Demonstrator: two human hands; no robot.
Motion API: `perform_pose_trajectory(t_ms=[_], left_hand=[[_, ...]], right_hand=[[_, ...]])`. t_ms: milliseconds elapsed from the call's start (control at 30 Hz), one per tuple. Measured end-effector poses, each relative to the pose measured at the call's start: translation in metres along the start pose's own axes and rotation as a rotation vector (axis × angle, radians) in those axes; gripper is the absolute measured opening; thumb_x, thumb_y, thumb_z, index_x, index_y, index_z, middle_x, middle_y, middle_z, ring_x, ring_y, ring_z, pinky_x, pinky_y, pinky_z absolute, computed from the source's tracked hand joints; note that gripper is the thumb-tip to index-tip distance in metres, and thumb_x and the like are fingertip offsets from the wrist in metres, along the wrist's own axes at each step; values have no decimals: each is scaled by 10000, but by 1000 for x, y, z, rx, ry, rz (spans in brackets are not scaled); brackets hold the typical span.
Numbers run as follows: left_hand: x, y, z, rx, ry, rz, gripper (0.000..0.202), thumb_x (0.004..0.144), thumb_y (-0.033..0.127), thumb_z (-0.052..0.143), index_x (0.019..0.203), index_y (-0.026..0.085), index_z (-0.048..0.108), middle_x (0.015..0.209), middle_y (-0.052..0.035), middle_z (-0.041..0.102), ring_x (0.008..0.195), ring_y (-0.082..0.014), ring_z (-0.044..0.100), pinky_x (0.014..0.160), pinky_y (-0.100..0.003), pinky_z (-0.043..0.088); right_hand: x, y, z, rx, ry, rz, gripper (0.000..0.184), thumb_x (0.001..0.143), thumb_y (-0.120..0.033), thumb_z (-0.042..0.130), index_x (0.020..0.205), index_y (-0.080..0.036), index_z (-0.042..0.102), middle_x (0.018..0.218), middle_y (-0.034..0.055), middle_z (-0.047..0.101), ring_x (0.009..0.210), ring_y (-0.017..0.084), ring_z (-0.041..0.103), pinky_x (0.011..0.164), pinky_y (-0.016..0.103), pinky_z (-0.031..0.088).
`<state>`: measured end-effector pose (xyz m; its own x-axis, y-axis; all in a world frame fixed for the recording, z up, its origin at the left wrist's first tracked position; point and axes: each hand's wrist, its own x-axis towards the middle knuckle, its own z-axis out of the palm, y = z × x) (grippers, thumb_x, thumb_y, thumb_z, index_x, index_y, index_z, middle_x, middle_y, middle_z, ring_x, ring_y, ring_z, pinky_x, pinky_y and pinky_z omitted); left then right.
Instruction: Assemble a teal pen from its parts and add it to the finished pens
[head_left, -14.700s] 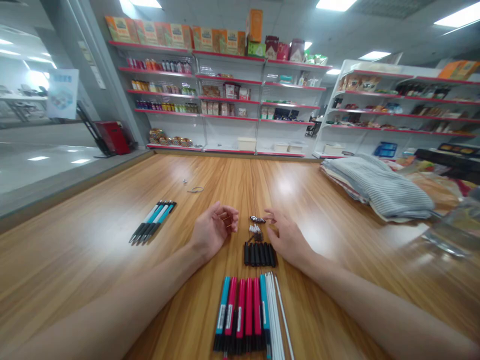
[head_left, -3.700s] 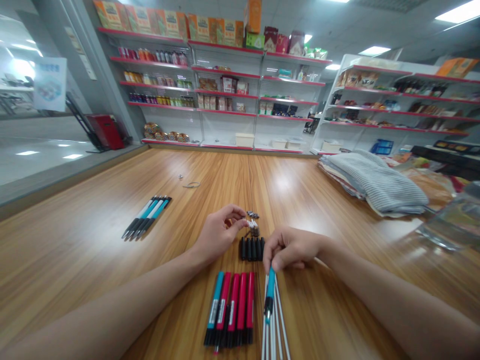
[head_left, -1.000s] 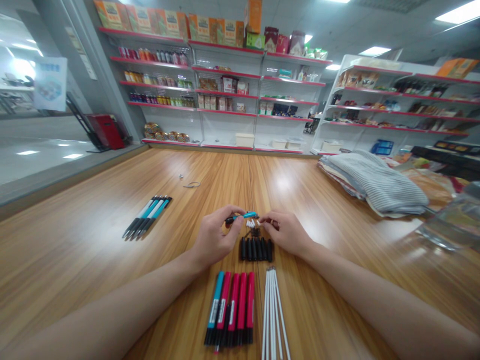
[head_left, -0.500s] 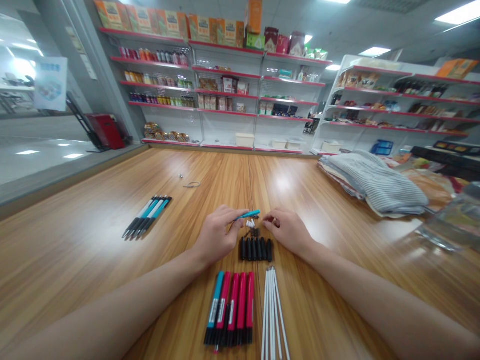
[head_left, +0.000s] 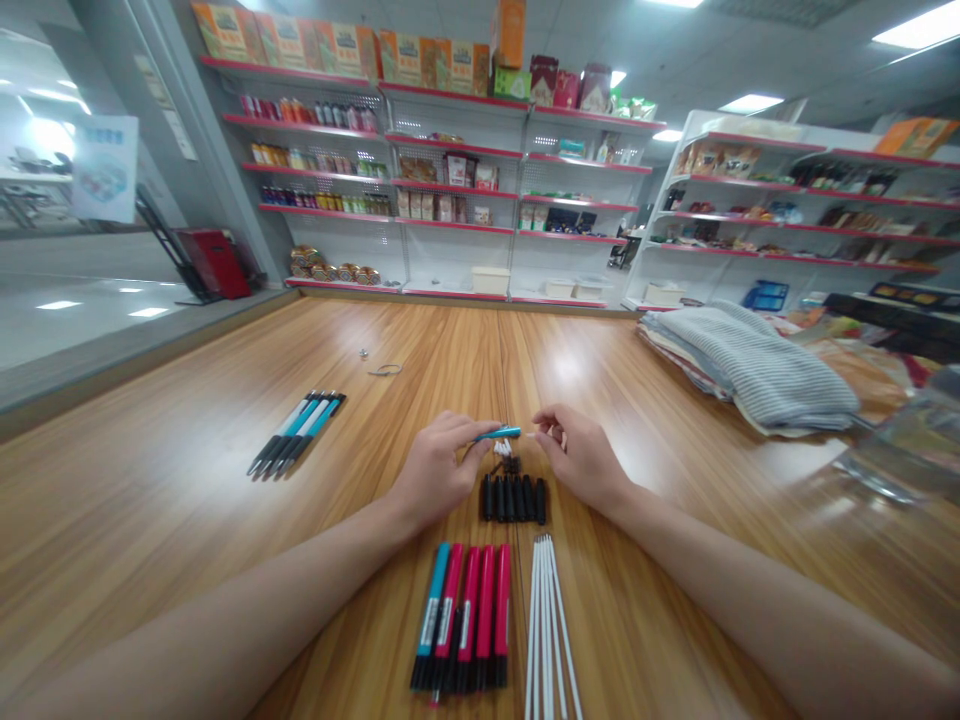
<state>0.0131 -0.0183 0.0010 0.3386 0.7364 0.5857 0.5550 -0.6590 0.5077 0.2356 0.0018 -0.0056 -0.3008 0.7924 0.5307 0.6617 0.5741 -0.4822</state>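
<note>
My left hand (head_left: 437, 470) pinches a blue pen barrel (head_left: 496, 434), held level with its open end pointing right. Just beyond that end, my right hand (head_left: 581, 458) pinches a small white part (head_left: 531, 435) at its fingertips. Under both hands lie small white and dark bits (head_left: 504, 452) and a row of black pen tips (head_left: 514, 497). Nearer me sit red and blue pen barrels (head_left: 466, 628) and white refills (head_left: 546, 625).
Several finished pens (head_left: 298, 432) lie in a bunch to the left on the wooden table (head_left: 187, 500). A small ring and a wire piece (head_left: 387, 370) rest farther back. Folded striped cloth (head_left: 757, 370) is at the right. Shop shelves (head_left: 450, 190) line the back wall.
My right hand has lifted a small white part from the pile and brought it up to the end of the blue barrel, which my left hand has levelled.
</note>
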Motion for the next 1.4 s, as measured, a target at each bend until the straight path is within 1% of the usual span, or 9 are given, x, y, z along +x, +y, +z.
perform_pose_trajectory(t_ms=[167, 367, 600, 700, 800, 1033, 1267, 1400], left_hand=[[-1, 1, 0, -21, 13, 16, 266, 905, 210, 517, 1121, 224, 671, 894, -60, 677, 813, -170, 577, 765, -322, 462], [0, 3, -1, -53, -6, 18, 272, 897, 197, 527, 1126, 217, 671, 913, -66, 690, 832, -177, 577, 794, -338, 464], [0, 4, -3, -89, -8, 28, 281, 895, 193, 525, 1134, 218, 670, 919, -69, 692, 832, -178, 584, 790, -338, 475], [0, 5, -3, -113, -6, 28, 285, 898, 199, 521, 1142, 218, 667, 926, -72, 692, 843, -182, 590, 794, -338, 475], [-1, 3, -2, -140, -2, 0, 278, 901, 209, 523, 1137, 214, 670, 949, -72, 692, 866, -182, 591, 809, -337, 470], [-1, 1, -1, -169, -6, -15, 274, 894, 206, 539, 1132, 204, 673, 971, -70, 691, 881, -180, 589, 823, -334, 462], [0, 5, -2, -183, -5, -1, 272, 883, 214, 562, 1130, 205, 675, 959, -60, 698, 865, -170, 589, 816, -320, 463], [0, 4, -1, -175, -10, 2, 276, 880, 240, 576, 1139, 212, 669, 975, -58, 698, 871, -171, 587, 829, -322, 456]], right_hand=[[-2, -8, -3, 52, 42, -61, 144, 882, -189, 497, 1012, -181, 559, 883, 55, 605, 738, 150, 557, 645, 266, 444], [-2, -12, -5, 74, 76, -88, 118, 901, -201, 481, 990, -182, 556, 880, 54, 584, 747, 150, 550, 654, 268, 446], [-2, -18, -6, 81, 65, -125, 95, 915, -209, 472, 958, -186, 553, 874, 50, 577, 744, 144, 546, 656, 268, 448], [-3, -18, -6, 79, 91, -124, 103, 915, -201, 468, 969, -183, 553, 886, 55, 575, 754, 145, 543, 654, 264, 447], [-3, -17, -6, 68, 100, -130, 98, 912, -184, 465, 957, -179, 552, 892, 56, 574, 757, 144, 540, 655, 261, 446], [-2, -15, -5, 48, 131, -175, 96, 906, -159, 466, 950, -173, 551, 904, 59, 578, 778, 150, 547, 657, 267, 456], [-3, -18, -6, 72, 92, -210, 92, 910, -152, 474, 968, -175, 541, 890, 51, 564, 773, 140, 542, 669, 268, 469], [-3, -18, -5, 101, 107, -230, 87, 913, -150, 472, 964, -175, 538, 903, 56, 563, 780, 141, 542, 679, 276, 478]])
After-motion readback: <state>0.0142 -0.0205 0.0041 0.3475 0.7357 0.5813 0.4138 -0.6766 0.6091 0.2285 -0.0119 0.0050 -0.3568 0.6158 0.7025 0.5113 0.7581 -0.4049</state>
